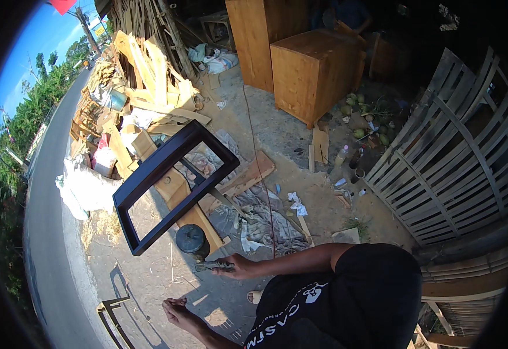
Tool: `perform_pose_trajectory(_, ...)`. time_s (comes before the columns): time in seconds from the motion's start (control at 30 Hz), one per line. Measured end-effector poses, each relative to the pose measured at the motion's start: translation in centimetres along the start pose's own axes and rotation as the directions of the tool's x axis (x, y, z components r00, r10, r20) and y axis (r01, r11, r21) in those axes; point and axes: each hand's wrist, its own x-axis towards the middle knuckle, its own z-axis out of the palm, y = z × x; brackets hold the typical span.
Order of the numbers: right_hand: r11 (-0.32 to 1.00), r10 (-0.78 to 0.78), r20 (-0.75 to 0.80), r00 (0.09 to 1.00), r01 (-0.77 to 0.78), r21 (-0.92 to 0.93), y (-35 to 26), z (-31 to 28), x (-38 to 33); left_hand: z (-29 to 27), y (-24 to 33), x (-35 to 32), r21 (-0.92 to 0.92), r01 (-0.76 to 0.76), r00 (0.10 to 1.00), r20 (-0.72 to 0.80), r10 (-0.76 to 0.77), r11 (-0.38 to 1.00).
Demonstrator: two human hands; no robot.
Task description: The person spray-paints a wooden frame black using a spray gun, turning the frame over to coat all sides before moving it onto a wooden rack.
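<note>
My right hand (239,267) is closed around a spray gun (210,266) with a metal body. A round dark cup (192,239) sits at the gun's front end. Just beyond it, a dark brown rectangular wooden frame (149,166) lies tilted on a support, its large opening showing the ground beneath. A light wooden board (175,189) runs under the frame. Lower down, my left hand (179,313) hangs in the air with its fingers curled in, and nothing shows in it. The gun and the frame look apart.
Wood offcuts (158,64) and sacks (91,180) pile up beside the road (53,174). A wooden cabinet (309,75) stands at the back, with a person (350,14) in shade behind. A thin red hose (253,125) crosses the ground. At right leans a slatted bamboo panel (440,151). Crumpled sheeting (271,224) lies below the frame.
</note>
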Motion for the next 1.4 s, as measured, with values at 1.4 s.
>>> perform_pose_trajectory(1.4,0.989,-0.01,0.051,0.999,0.017,-0.147,-0.7,0.0,0.6,2.1,-4.4,-1.5,0.311,-0.029,0.984,0.174,-0.027,0.95)
